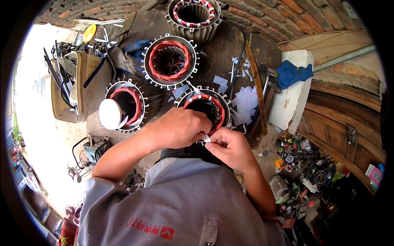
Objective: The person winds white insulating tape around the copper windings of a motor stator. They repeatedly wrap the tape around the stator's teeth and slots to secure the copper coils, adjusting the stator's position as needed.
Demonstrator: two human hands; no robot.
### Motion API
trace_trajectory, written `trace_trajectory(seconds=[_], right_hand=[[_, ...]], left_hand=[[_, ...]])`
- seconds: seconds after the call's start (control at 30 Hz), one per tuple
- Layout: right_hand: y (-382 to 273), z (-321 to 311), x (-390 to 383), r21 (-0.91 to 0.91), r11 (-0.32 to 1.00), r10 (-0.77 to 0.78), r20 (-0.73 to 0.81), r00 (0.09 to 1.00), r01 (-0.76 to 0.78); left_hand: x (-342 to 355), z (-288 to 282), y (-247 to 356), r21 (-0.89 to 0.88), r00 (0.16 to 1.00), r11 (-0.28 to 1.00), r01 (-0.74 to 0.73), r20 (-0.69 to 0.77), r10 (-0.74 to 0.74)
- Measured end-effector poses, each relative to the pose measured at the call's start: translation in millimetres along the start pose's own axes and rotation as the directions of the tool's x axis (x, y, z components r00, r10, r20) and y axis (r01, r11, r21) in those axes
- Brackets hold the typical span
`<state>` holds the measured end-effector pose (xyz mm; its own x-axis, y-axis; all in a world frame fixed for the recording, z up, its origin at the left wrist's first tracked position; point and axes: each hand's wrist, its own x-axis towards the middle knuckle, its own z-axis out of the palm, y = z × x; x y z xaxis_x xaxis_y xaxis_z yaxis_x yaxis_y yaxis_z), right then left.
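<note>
A motor stator (226, 105) stands in front of me with a ring of red windings (219, 110), bound in places with white strips. Over its near rim, my left hand (184, 126) is closed, its fingertips at a white binding tape (207, 139). My right hand (232, 148) pinches the same tape between thumb and forefinger. Part of the stator is hidden behind my hands. To the left another stator (144, 107) carries a round white disc (110, 114), perhaps a roll of tape. A white strip (194, 87) sticks up from the front stator's far rim.
Two more stators, one finned (197, 35) and one with bare red windings (170, 80), stand farther back. Paper pieces (245, 102) and a wooden strip (255, 78) lie right. A bucket of tools (82, 88) is left. A blue cloth (293, 75) rests on a white block (287, 104).
</note>
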<state>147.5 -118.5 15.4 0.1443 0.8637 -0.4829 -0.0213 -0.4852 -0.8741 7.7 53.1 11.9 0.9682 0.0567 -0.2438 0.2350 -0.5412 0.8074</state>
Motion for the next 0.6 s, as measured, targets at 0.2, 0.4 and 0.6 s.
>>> trace_trajectory(seconds=[0.2, 0.4, 0.6], right_hand=[[10.7, 23.3, 1.5, -0.79, 0.589, -0.563, -0.253, 0.786, 0.168], [16.6, 32.3, -0.7, -0.836, 0.495, -0.666, -0.188, 0.721, 0.239], [1.3, 30.9, -19.5, -0.448, 0.854, -0.431, -0.328, 0.841, 0.264]], left_hand=[[-5.0, 22.7, 9.1, 0.122, 0.961, 0.989, 0.089, -0.27, -0.053], [-8.5, 38.2, 13.2, 0.159, 0.916, 0.981, 0.107, -0.399, -0.036], [-16.7, 47.3, 9.5, 0.138, 0.85, 0.99, 0.02, -0.523, 0.056]])
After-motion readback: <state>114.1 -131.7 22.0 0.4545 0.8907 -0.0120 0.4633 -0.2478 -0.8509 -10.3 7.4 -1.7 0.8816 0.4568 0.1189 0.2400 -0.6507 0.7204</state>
